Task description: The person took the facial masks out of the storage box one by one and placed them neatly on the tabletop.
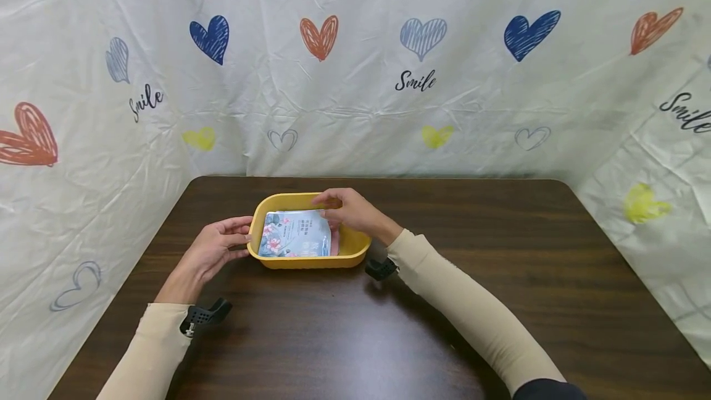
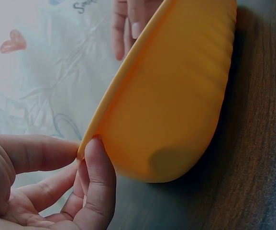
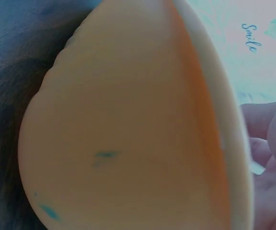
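Note:
A yellow oblong plastic basket (image 1: 308, 262) stands on the table. Inside lies a light-blue flat packet (image 1: 294, 233) printed with pink flowers, with a pink item (image 1: 335, 242) partly hidden beneath its right edge. At the basket's left end, my left hand (image 1: 219, 245) pinches the rim between thumb and fingers; the left wrist view shows this grip closely. My right hand (image 1: 355, 212) reaches over the far rim, its loosely bent fingers by the packet's upper right corner. The basket wall hides most of that hand in the right wrist view.
The dark wooden table (image 1: 472, 276) extends to both sides and in front of the basket. Behind it hangs a white cloth (image 1: 355, 97) with hearts and "Smile" lettering. Each wrist carries a black strap, such as the left strap (image 1: 205, 316).

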{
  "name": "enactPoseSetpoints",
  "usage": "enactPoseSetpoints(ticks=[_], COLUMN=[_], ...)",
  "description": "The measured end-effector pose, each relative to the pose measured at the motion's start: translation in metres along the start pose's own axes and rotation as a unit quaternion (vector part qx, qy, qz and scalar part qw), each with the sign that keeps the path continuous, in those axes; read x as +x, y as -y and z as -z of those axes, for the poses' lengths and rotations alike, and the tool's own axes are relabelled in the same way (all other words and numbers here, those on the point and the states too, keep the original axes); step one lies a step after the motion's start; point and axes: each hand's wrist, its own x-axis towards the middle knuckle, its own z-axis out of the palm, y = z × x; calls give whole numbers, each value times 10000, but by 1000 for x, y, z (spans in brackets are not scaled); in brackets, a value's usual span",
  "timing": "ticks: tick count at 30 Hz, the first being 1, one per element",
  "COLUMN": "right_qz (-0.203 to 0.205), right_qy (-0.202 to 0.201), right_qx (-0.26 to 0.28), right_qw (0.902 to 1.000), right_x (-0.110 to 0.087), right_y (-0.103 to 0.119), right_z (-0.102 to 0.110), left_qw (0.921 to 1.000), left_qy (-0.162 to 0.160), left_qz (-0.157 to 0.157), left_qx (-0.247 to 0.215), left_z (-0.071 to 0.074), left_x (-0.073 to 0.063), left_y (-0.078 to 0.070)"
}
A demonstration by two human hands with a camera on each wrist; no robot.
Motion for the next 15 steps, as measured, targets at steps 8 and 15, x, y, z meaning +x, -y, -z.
enactPoseSetpoints(ticks=[8, 15], right_qz=[-648, -652], right_qy=[654, 909], right_qx=[128, 368], right_qw=[9957, 9930], right_x=[2, 0], right_y=[2, 5], right_z=[-1, -6], left_qw=[10000, 10000], left_qy=[7, 29], left_qz=[-15, -2], left_qx=[29, -18], left_z=[0, -1], left_x=[-1, -2], left_y=[-2, -2])
